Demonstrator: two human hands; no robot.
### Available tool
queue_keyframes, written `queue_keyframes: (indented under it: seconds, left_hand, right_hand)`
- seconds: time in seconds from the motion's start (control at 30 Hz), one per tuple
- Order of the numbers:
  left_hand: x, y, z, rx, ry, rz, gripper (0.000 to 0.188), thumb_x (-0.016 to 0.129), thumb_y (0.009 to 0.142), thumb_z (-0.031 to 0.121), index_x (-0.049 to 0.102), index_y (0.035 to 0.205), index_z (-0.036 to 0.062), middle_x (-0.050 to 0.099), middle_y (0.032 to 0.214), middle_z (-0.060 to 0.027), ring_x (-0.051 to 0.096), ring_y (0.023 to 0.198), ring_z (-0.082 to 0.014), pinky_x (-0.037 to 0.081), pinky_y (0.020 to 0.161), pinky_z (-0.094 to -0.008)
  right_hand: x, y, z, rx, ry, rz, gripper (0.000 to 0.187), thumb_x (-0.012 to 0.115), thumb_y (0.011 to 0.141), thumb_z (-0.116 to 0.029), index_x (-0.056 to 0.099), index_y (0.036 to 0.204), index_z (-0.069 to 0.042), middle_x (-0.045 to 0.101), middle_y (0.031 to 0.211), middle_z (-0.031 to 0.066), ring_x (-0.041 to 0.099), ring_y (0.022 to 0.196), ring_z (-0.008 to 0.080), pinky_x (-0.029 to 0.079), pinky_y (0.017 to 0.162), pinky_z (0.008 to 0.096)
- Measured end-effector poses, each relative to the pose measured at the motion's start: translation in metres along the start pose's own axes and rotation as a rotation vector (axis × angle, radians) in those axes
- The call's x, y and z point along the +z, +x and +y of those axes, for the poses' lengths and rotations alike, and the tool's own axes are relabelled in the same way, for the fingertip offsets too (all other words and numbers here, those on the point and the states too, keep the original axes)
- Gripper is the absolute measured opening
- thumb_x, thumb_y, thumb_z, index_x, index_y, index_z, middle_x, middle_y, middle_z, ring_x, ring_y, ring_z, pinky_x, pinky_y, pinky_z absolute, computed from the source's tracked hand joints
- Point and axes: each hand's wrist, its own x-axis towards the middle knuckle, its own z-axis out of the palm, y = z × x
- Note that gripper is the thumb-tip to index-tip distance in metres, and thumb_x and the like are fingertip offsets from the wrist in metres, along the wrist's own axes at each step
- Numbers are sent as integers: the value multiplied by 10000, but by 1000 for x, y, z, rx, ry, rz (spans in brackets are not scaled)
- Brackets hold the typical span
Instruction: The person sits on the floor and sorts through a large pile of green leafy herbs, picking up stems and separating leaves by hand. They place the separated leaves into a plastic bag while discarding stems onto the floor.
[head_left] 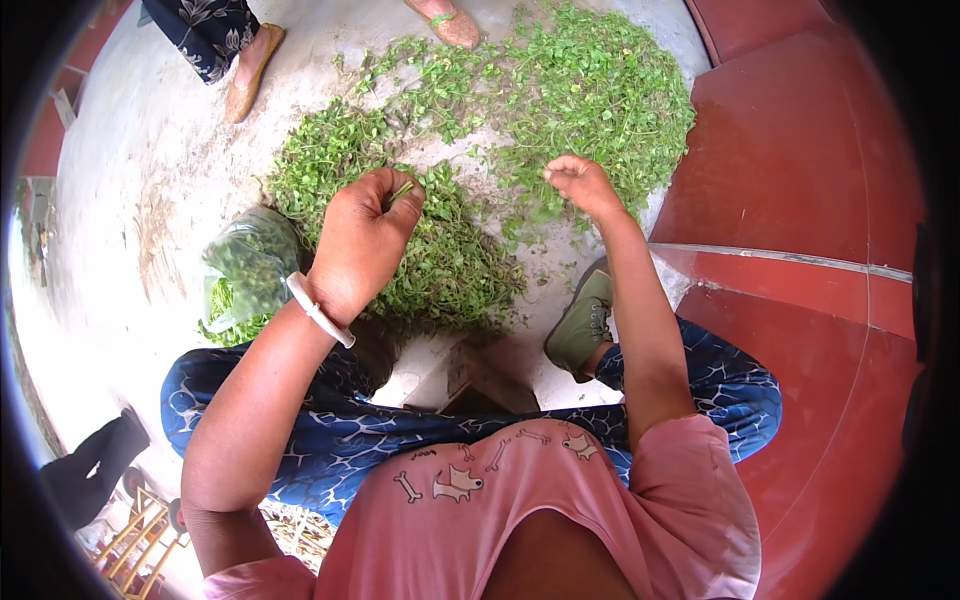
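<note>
Pink shirt [400, 540] printed with cartoon dogs and bones, nearest the camera, lower centre of frame. Leafy greens [450, 275] heaped on the ground at centre, between the feet and spreading to upper left of centre; a second, broad spread of greens [610, 105] at upper right, thinner scatter joining the two along the top. Left hand [368, 235] above the central heap, fingers curled, thumb closed on a few short green stems [398, 193]. Right hand [583, 185] over the near edge of the upper-right spread, fingers bent with thumb close by; cannot tell whether anything is held. White bangle [320, 312] on left wrist. Left of the heap, a clear plastic bag [258, 255] with greens inside. Olive laced shoe [583, 328] right of the heap; blue patterned trousers [330, 450] across lower middle. Top edge: another person's dark floral trouser leg [210, 35] and tan shoe [258, 72], plus a further shod foot [455, 28] beside the greens. Red ledge [790, 140] fills the right side. Yellow rack [140, 540] at lower left.
</note>
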Motion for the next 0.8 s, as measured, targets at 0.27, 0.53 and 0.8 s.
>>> queue_keyframes:
  seconds: [0.27,0.53,0.8]
  left_hand:
    - [6,15,3,-293,-315,-209,245,502,929,222,609,912,2,518,625,-3,455,560,-88,376,515,-251]
    - [28,20,-7,-235,-339,-253,246,491,940,233,605,1011,27,625,884,-21,543,785,-83,403,676,-225]
    - [29,16,-7,-311,-424,-316,219,500,935,203,575,1015,13,586,828,-17,554,742,-74,431,612,-210]
  right_hand:
    - [17,-30,-43,-99,320,-122,181,643,837,-203,614,963,-75,578,811,-32,510,662,59,383,548,201]
    - [64,-54,-50,-124,594,-232,116,631,851,-181,616,923,-91,574,796,-38,522,668,53,397,556,191]
    - [98,-62,-47,-163,541,-178,109,621,862,-201,617,898,-97,584,787,-51,511,713,53,372,605,220]
